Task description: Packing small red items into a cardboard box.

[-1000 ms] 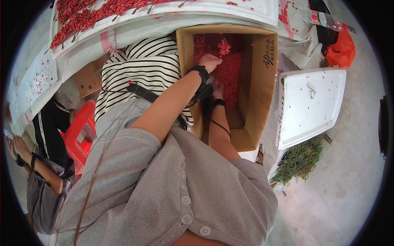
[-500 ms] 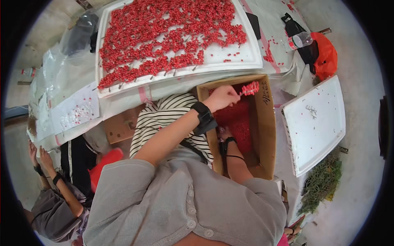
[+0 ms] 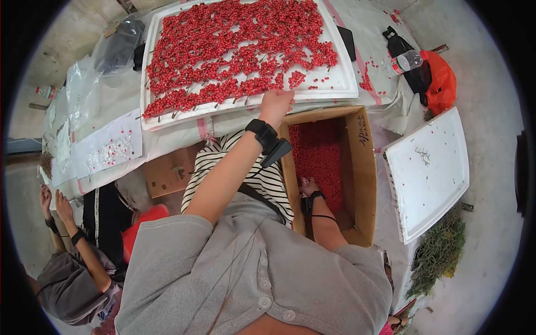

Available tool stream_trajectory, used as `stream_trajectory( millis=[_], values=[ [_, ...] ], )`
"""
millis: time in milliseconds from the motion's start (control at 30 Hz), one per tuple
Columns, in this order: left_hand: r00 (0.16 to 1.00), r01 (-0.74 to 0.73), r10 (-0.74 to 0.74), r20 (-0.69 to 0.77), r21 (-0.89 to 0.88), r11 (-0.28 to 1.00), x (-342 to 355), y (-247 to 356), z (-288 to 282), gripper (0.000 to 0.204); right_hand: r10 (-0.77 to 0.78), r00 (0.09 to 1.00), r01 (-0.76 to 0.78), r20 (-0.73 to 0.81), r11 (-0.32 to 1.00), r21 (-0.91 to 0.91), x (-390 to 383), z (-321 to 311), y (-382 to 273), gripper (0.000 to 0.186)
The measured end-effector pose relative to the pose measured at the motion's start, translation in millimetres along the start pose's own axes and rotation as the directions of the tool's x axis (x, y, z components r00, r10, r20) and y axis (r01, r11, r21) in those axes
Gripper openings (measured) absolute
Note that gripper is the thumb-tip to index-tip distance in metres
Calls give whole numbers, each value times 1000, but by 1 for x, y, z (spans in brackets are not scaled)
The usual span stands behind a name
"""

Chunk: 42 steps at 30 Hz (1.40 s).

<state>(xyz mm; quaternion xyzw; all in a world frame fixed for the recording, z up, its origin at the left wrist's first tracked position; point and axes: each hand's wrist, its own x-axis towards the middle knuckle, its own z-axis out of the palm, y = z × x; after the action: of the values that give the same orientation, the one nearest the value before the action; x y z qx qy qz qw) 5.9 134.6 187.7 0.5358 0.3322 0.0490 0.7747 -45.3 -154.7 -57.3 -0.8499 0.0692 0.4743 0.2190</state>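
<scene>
Left hand (image 3: 276, 103) pinches a berry sprig (image 3: 296, 79) at the white tray's (image 3: 346, 84) near edge; grip nearly closed. Berries look light and squishy, so hold the stems; right hand (image 3: 308, 187) rests in the cardboard box (image 3: 365, 173), grip unclear.

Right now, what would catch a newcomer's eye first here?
The white tray at the top, covered with bright red berry sprigs. Just below, the left hand rests at the tray's near edge, while the right hand sits inside the open cardboard box, over its loose red berries.

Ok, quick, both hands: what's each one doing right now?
Left hand: at the white tray edge among red berry sprigs; grip cannot be told.
Right hand: on the cardboard box wall, holding nothing.
</scene>
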Motion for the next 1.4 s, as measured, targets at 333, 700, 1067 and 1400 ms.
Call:
stream_trajectory(
  millis=[333, 700, 1067, 1400],
  values=[
    [1000, -18, 20, 18, -107, 994, -23, 12, -6, 22, -5, 1000, 5, -8, 1000, 9, 6, 4, 4, 73],
    [979, -153, 174, 107, -179, 972, -106, -11, -212, 25, -32, 977, 100, 210, 943, -318, 86, 15, 56, 70],
    [339, 218, 516, -786, 600, 770, -229, -42, -491, 25, 53, 959, 55, 280, 930, -365, 114, -21, 69, 63],
    [241, 543, 553, -797, 584, 604, -202, -37, -589, 22, 167, 953, -28, 252, 879, -476, 98, -26, -25, 55]
  ],
)
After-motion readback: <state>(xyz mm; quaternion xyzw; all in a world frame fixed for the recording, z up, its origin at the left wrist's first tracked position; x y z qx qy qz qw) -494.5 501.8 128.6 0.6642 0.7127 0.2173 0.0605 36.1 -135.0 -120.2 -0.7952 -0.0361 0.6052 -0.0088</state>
